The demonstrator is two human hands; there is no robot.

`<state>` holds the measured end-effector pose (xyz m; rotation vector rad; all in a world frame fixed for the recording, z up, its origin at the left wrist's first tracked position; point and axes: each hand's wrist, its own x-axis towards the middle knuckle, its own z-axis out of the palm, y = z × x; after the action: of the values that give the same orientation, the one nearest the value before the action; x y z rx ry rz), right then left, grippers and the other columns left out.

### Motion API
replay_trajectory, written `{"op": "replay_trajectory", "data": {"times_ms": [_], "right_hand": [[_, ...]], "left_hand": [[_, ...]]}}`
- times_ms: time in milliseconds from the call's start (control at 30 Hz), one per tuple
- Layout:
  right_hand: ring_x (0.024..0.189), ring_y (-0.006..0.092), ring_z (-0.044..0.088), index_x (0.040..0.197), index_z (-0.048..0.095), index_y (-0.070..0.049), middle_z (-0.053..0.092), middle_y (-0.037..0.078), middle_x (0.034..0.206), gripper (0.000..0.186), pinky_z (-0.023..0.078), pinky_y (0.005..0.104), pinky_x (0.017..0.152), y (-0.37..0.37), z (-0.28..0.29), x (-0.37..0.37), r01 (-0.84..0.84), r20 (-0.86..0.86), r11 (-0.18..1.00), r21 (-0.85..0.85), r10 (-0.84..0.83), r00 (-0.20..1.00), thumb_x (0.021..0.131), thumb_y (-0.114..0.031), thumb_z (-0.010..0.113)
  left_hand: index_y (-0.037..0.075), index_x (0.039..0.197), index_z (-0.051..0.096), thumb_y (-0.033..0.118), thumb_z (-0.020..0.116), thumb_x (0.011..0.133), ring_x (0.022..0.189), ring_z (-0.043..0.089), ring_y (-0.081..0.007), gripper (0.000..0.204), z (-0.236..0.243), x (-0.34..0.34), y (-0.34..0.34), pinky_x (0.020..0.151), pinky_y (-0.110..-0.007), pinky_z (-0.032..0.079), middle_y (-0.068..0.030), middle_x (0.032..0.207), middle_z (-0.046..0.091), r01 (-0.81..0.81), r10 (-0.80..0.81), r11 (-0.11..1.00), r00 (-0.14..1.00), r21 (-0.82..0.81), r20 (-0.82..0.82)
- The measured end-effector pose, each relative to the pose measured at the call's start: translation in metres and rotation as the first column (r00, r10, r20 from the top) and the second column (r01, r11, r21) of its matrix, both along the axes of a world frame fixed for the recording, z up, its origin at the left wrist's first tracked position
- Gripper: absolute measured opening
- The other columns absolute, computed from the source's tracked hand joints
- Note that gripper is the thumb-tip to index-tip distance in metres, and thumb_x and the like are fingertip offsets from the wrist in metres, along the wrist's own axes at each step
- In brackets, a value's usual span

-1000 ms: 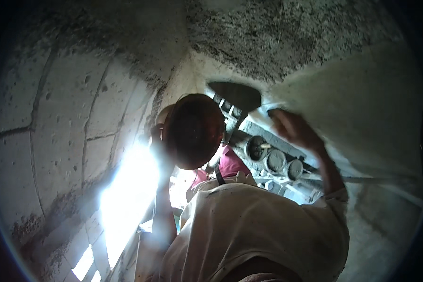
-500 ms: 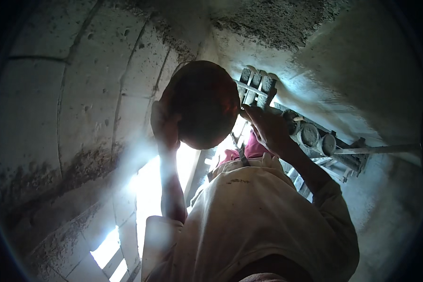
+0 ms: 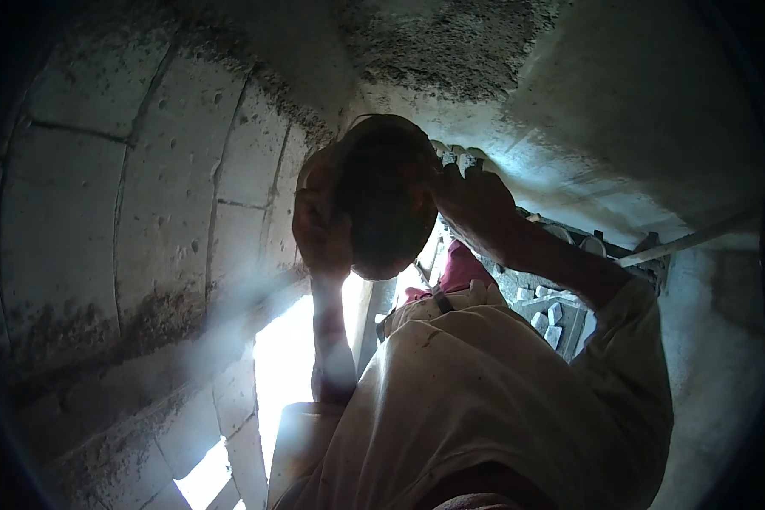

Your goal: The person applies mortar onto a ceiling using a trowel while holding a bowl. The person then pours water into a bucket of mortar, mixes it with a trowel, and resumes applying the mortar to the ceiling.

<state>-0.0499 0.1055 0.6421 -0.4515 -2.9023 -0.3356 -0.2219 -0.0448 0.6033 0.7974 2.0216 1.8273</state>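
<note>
A dark, rounded, bowl-like thing (image 3: 387,208) is held up close in front of me, its surface mostly in shadow with a faint reddish tint. My left hand (image 3: 323,234) grips its left side, fingers curled against the edge. On the opposite edge, my right hand (image 3: 476,208) is closed with bent fingers at the rim; the bowl and shadow partly hide the fingertips. Both forearms rise toward it, and the right one wears a pale sleeve.
A wall of large pale blocks (image 3: 166,178) stands at the left, with bright gaps (image 3: 289,357) low in it. Rough mortar (image 3: 450,51) covers part of the far surface. At the right are round containers (image 3: 593,246), a pole (image 3: 688,244) and loose block pieces (image 3: 552,314) far below.
The view has shifted slightly. The bowl-like thing has tilted and looks narrower. My right hand has come up and lies closer against its edge; my left hand still holds its side.
</note>
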Motion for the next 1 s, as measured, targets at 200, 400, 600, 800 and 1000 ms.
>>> {"op": "replay_trajectory", "data": {"times_ms": [200,400,600,800,1000], "right_hand": [[0.054,0.016,0.063,0.09,0.059,-0.008,0.059,0.005,0.068,0.009,0.05,0.032,0.042,0.032,-0.029,0.014,-0.181,-0.099,0.939,-0.291,0.159,0.982,0.085,-0.016,0.06],[0.061,0.023,0.064,0.113,0.052,-0.007,0.059,0.012,0.081,0.046,0.05,0.0358,0.048,0.042,-0.012,0.014,-0.028,0.278,0.99,-0.138,0.066,0.958,0.072,-0.016,0.072],[0.054,0.0239,0.061,0.118,0.054,-0.015,0.058,0.011,0.071,0.042,0.049,0.036,0.047,0.022,-0.025,0.046,0.036,0.293,0.953,-0.302,0.057,0.954,0.079,-0.02,0.07],[0.064,0.0279,0.065,0.116,0.056,-0.021,0.064,0.011,0.077,0.039,0.051,0.0425,0.054,0.025,-0.053,0.07,0.035,0.341,0.868,-0.496,0.158,0.927,0.08,-0.028,0.07],[0.076,0.026,0.068,0.098,0.064,-0.014,0.066,0.009,0.079,0.019,0.054,0.04,0.063,0.013,-0.065,0.074,-0.016,0.308,0.777,-0.629,0.268,0.913,0.083,-0.026,0.066]], "left_hand": [[0.006,0.091,0.047,0.014,0.063,0.065,0.082,0.044,-0.0148,0.031,0.02,0.007,0.023,0.079,-0.029,0.039,-0.0016,0.085,0.046,0.129,-0.115,0.99,0.97,0.054,-0.214],[0.002,0.085,0.045,-0.014,0.043,0.066,0.13,0.045,-0.0272,0.025,0.025,0.028,0.033,0.113,-0.036,0.021,-0.0203,0.135,0.05,0.247,-0.252,0.954,0.968,0.171,0.006],[0.002,0.085,0.045,-0.015,0.044,0.066,0.11,0.056,-0.02,0.025,0.03,0.043,0.034,0.111,-0.034,0.019,-0.0181,0.129,0.054,0.16,-0.167,0.985,0.979,0.066,0.116],[0.002,0.088,0.045,-0.013,0.045,0.066,0.105,0.056,-0.0166,0.027,0.003,0.047,0.032,0.109,-0.033,0.019,-0.0136,0.119,0.057,0.28,-0.324,0.905,0.941,0.321,0.093],[0.004,0.086,0.044,-0.012,0.046,0.065,0.092,0.055,-0.014,0.027,0.002,0.053,0.027,0.103,-0.031,0.025,-0.0103,0.109,0.058,0.256,-0.309,0.913,0.942,0.319,0.129]]}}
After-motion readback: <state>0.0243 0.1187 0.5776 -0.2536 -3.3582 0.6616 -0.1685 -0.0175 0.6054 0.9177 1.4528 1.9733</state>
